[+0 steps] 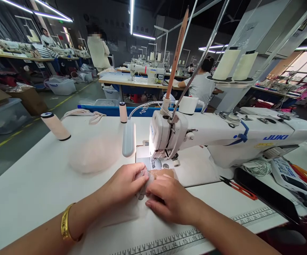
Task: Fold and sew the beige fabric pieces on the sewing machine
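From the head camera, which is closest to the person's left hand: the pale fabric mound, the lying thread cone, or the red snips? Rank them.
Measured from the left hand:
1. Pale fabric mound, just beyond it, left.
2. Thread cone, farther back, left.
3. Red snips, far right, past the right hand.

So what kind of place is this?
Probably a clothes-sewing factory. There is a JUKI sewing machine, thread spools, and more sewing tables behind with other workers.

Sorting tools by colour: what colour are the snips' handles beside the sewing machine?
Red-orange, on the snips; clearest in the head view.
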Tool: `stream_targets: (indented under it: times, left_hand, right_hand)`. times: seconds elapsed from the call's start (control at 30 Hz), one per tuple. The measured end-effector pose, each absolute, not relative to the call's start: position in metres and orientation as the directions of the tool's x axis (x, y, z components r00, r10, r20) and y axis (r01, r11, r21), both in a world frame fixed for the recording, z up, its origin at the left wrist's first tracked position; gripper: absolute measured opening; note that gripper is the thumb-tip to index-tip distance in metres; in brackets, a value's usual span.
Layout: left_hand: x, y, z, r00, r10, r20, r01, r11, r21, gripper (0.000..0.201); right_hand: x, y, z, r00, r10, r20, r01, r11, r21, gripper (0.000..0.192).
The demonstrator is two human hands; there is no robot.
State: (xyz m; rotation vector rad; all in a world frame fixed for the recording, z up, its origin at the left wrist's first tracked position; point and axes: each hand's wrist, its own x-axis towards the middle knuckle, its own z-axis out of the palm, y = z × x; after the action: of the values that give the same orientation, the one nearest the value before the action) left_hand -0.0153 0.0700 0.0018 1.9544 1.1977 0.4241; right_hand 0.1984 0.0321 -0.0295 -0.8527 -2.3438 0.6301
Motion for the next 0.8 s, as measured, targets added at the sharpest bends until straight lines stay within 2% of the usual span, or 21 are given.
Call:
stream_targets:
  times: [0.17,0.37,0.53,0.7,0.8]
  left_hand:
    - [-0.016,0.068,0.004,0.445,0.886,-0.130,0.527,-0.141,0.838,0.024]
    - [-0.012,0.063,0.008,0.445,0.869,-0.216,0.324,0.068,0.943,0.020]
    - [-0.010,0.062,0.010,0.417,0.855,-0.310,0.284,0.201,0.938,0.028]
    - [-0.010,0.064,0.011,0.421,0.854,-0.307,0.288,0.195,0.938,0.021]
    - [-0.010,0.064,0.008,0.444,0.847,-0.293,0.352,0.135,0.926,0.022]
  right_hand:
    - [0.201,0.033,-0.026,-0.573,0.735,0.363,0.454,0.653,-0.606,0.025]
    - [0.194,0.033,-0.026,-0.415,0.856,0.309,0.481,0.495,-0.724,0.044]
    - [0.194,0.033,-0.025,-0.365,0.885,0.289,0.513,0.450,-0.730,0.022]
    - [0.199,0.034,-0.019,-0.343,0.908,0.240,0.452,0.384,-0.805,0.018]
    - [0.198,0.034,-0.018,-0.352,0.906,0.236,0.430,0.381,-0.819,0.017]
